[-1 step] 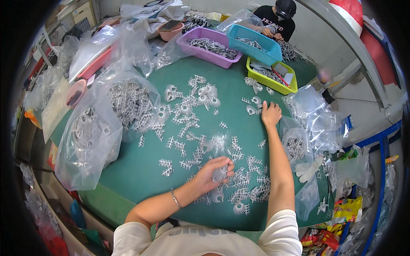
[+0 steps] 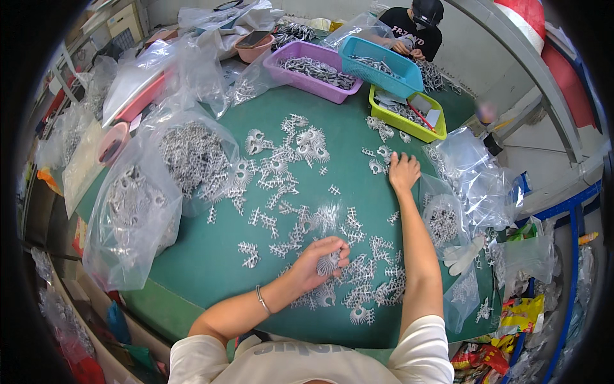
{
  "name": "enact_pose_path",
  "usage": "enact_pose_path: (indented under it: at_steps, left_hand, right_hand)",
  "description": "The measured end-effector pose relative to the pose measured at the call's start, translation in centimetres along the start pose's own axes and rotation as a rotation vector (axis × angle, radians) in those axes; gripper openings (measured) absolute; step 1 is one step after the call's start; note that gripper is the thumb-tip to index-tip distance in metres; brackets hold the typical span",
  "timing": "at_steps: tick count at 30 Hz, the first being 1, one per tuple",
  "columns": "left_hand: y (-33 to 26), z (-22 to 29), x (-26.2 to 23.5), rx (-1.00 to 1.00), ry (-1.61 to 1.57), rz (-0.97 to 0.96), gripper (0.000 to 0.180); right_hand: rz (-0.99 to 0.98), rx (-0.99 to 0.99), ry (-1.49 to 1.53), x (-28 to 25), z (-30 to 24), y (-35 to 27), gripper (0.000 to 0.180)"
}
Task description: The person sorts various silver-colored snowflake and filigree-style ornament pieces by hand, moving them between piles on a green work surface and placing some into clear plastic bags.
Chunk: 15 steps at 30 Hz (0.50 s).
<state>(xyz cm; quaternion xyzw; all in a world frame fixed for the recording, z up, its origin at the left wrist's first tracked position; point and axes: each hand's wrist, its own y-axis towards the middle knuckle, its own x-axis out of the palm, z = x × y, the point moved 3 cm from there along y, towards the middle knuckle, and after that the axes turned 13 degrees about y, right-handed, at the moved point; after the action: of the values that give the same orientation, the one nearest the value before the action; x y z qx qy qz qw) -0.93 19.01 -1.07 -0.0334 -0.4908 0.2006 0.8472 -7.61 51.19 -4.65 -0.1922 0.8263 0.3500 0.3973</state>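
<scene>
My left hand (image 2: 312, 264) is closed around a grey fan-shaped metal piece (image 2: 329, 264), low over the near part of the green table (image 2: 358, 192). Its ribbed face shows between the fingers. Farther off to the right, my right hand (image 2: 405, 173) rests palm down with its fingers apart, the tips at the tabletop. Beside those fingertips lie fan-shaped pieces (image 2: 376, 166) and a small branched piece (image 2: 368, 152). Anything under the right palm is hidden. Many grey fishbone-like pieces (image 2: 358, 291) spread around my left hand, and a heap of fans (image 2: 311, 142) lies farther back.
Clear bags of metal pieces (image 2: 195, 157) crowd the left side. Purple (image 2: 272, 64), blue (image 2: 384, 78) and green baskets (image 2: 409, 130) stand at the back. Plastic bags (image 2: 476, 185) and a white glove (image 2: 465, 255) lie right of my forearm. Another person (image 2: 416, 32) works beyond.
</scene>
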Motion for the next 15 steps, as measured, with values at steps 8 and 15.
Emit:
enact_pose_path:
  at_steps: [8,15]
  left_hand:
    - [-0.6,0.8,-0.7,0.096,0.047,-0.029,0.014]
    - [-0.4,1.1,0.2,0.060,0.193,-0.038,0.016]
  right_hand:
    - [-0.038,-0.339,0.554,-1.8,-7.8,-2.8,0.030]
    - [-0.012,-0.071,0.128,4.5,0.0,6.6,0.051]
